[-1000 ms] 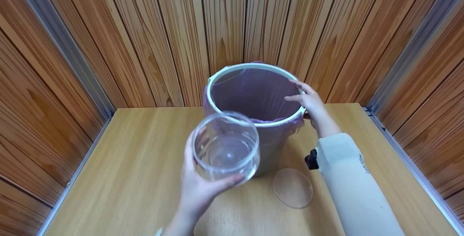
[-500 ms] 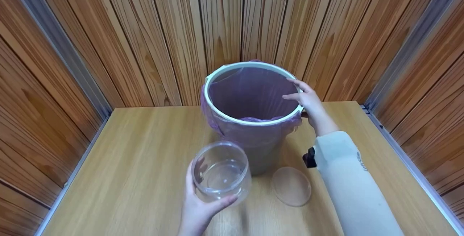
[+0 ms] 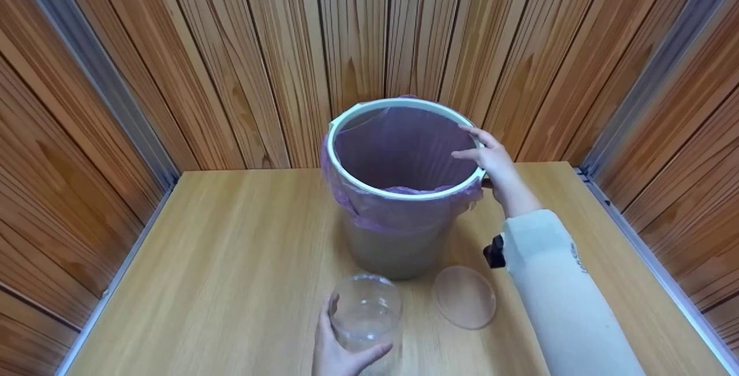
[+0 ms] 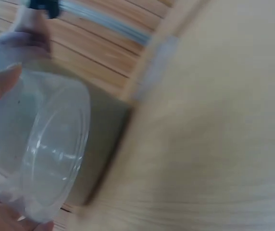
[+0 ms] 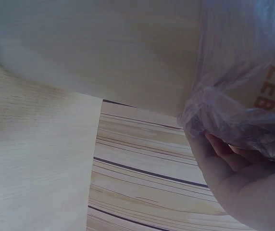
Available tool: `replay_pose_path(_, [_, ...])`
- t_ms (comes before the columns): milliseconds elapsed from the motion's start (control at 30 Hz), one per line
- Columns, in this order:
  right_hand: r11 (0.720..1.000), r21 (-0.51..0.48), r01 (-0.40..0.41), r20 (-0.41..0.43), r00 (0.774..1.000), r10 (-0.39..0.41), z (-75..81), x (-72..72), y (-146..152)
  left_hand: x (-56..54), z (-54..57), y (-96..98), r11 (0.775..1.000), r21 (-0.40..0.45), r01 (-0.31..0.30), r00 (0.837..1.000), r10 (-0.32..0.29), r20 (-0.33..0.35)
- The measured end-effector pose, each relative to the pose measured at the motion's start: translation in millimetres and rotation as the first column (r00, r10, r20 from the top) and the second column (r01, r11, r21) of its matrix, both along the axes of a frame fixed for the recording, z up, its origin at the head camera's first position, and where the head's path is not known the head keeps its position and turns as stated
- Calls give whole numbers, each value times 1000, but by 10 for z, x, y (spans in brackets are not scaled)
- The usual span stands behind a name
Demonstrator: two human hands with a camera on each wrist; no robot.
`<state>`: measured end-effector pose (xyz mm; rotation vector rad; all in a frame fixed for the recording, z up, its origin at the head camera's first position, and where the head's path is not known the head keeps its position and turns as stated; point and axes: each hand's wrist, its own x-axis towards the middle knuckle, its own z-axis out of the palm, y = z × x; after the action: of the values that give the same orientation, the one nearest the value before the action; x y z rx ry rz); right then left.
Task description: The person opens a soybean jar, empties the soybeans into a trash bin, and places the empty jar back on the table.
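My left hand grips a clear plastic jar from its left side, with the thumb across the front. The jar is lidless, its mouth facing up, low over the table in front of the bin. In the left wrist view the round base of the jar shows, with fingers around its wall. My right hand holds the right rim of a grey trash can lined with a purple bag. Two fingers reach inside the rim; in the right wrist view other fingers curl against the bag outside.
A clear round lid lies flat on the wooden table, right of the jar. Wood-plank walls stand behind the can and at both sides, with metal strips along the corners.
My left hand has lowered the jar and drawn it back from the front of the trash can toward me. The right hand stays at the rim.
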<state>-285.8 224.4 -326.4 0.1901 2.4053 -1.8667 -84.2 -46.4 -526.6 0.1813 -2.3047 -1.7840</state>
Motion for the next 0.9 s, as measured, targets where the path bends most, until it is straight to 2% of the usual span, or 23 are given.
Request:
replay_pose_path(100, [1000, -9, -5, -2, 1000, 5, -9, -10, -8, -7, -196, 37, 994, -90, -67, 997, 64, -38])
replay_pose_path(200, [1000, -2, -6, 6, 1000, 6, -17, -17, -15, -27, -364, 68, 979, -148, -142, 988, 130, -87])
replay_pose_path(300, [1000, 8, -6, 18, 1000, 6, -26, -21, -20, -43, -472, 89, 974, -155, -167, 983, 152, -105])
replay_pose_path(433, [1000, 3, -13, 22, 1000, 13, -35, -23, -21, -50, -495, 103, 984, -132, -115, 993, 115, -8])
replay_pose_path(533, [1000, 4, -18, 16, 1000, 18, -41, -23, -19, -52, -491, 118, 989, -122, -79, 994, 87, 61])
replay_pose_path(700, [1000, 14, -23, 19, 1000, 23, -33, -25, -8, -75, -528, 153, 988, -139, -68, 995, 78, 66])
replay_pose_path(900, [999, 20, -38, 0, 999, 38, -24, -15, 14, -109, -521, 186, 988, -140, -57, 991, 73, 112])
